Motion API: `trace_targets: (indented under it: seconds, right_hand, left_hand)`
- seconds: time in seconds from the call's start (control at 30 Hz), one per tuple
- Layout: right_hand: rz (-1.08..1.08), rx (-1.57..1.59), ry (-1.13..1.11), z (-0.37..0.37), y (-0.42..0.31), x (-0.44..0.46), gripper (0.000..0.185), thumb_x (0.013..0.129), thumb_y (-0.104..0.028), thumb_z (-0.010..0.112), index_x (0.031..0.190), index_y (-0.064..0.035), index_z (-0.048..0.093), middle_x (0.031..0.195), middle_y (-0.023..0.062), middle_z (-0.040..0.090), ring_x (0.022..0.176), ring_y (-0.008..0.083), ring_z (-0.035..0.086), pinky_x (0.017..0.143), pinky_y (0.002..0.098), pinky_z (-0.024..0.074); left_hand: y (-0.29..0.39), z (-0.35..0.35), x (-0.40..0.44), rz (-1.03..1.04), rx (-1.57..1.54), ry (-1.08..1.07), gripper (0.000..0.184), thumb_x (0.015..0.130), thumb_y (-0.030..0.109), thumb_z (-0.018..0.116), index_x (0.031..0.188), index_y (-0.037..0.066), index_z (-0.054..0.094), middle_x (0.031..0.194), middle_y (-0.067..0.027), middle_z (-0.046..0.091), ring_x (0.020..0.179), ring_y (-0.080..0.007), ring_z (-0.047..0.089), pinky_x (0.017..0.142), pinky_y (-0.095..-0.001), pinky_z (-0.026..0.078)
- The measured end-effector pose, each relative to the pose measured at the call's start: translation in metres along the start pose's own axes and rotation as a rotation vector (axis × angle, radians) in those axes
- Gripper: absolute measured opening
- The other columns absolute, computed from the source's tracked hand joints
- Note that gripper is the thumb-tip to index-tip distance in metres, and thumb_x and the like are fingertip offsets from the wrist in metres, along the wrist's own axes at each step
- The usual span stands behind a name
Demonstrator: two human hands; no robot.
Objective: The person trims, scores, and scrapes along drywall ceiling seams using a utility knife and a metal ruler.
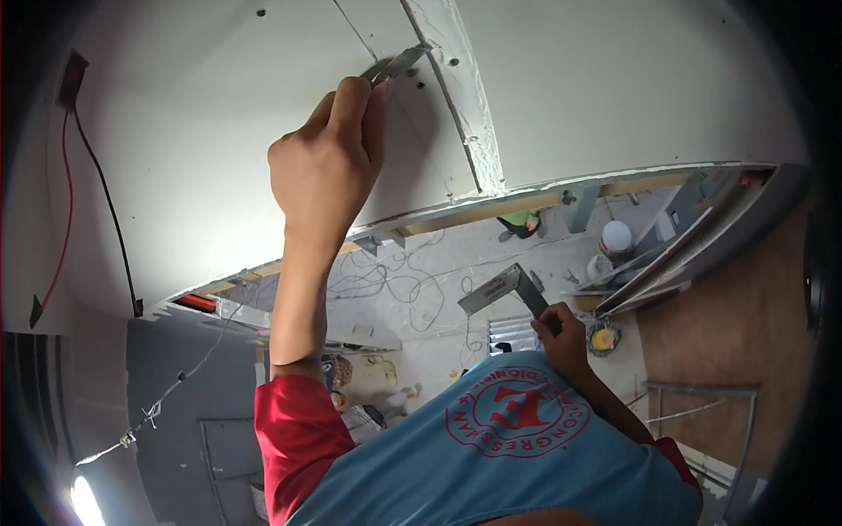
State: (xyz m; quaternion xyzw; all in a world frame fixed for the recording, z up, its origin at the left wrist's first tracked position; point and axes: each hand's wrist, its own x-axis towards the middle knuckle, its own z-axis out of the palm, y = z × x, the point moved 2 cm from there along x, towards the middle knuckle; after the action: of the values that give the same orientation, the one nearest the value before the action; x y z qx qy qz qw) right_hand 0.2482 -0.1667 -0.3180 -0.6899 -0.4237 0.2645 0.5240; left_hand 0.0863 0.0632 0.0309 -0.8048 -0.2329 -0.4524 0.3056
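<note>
My left hand [324, 162] is raised against a white board panel [210, 114], its fingers closed round a putty knife [399, 66]. The knife's metal blade reaches the edge of a joint strip [456, 88] smeared with white compound. Dark screw heads dot the board near the blade. Lower down, my right hand [564, 337] grips a wide putty knife [491, 291] by its dark part. Its broad grey blade sticks out to the left at an angle, apart from the panel.
Red and black wires [105, 188] hang from the panel at left. Beyond its lower edge, cables [395, 280] lie coiled on the floor, with a white bucket [617, 237] at right. A person in green [519, 222] is partly visible. A lit lamp [86, 501] shows at lower left.
</note>
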Motion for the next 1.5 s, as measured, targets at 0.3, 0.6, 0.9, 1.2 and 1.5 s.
trace_targets:
  seconds: [0.3,0.6,0.9,1.2,1.5]
  right_hand:
    - [0.007,0.327,0.027,0.004,-0.010,0.014,0.038,0.093,-0.008,0.079,0.122,-0.0028,0.055,0.081,0.0062,0.066,0.068,0.0097,0.062,0.061,0.0274,0.0490]
    - [-0.120,0.315,0.055,-0.025,-0.032,0.024,0.022,0.100,-0.021,0.074,0.093,-0.0008,0.066,0.068,-0.0003,0.061,0.058,0.0058,0.052,0.054,0.0274,0.0426]
    - [-0.219,0.405,0.094,-0.032,-0.038,0.057,0.064,0.113,-0.044,0.049,0.062,-0.0067,0.048,0.056,-0.0038,0.043,0.055,0.0056,0.041,0.052,0.0292,0.0310]
    - [-0.254,0.366,0.088,-0.029,-0.053,0.064,0.064,0.111,-0.037,0.054,0.057,-0.0048,0.048,0.055,-0.0026,0.047,0.052,0.0077,0.041,0.049,0.0316,0.0302]
    - [-0.644,0.077,0.099,-0.057,-0.141,0.102,0.050,0.103,-0.017,0.069,0.057,-0.0018,0.054,0.047,0.0045,0.047,0.043,0.0116,0.047,0.045,0.0328,0.0340]
  left_hand:
    - [-0.002,0.003,-0.001,0.078,-0.051,-0.031,0.027,0.102,0.024,0.070,0.082,0.012,0.056,0.060,-0.0020,0.060,0.044,-0.0245,0.056,0.040,-0.0378,0.040]
    - [-0.002,-0.004,-0.011,0.062,-0.180,-0.155,0.022,0.100,0.023,0.072,0.084,0.011,0.062,0.063,-0.0033,0.064,0.048,-0.0273,0.061,0.045,-0.0396,0.045]
    - [-0.007,-0.002,0.006,0.136,0.001,0.038,0.022,0.100,0.028,0.072,0.085,0.014,0.063,0.063,-0.0006,0.065,0.046,-0.0237,0.060,0.041,-0.0364,0.044]
    - [-0.010,-0.010,0.004,0.144,-0.083,-0.152,0.016,0.099,0.025,0.074,0.091,0.013,0.068,0.069,-0.0062,0.070,0.051,-0.0283,0.064,0.047,-0.0381,0.048]
    - [-0.010,0.000,-0.007,-0.007,-0.217,-0.206,0.014,0.101,0.022,0.072,0.092,0.012,0.069,0.066,-0.0074,0.065,0.049,-0.0291,0.059,0.049,-0.0396,0.045]
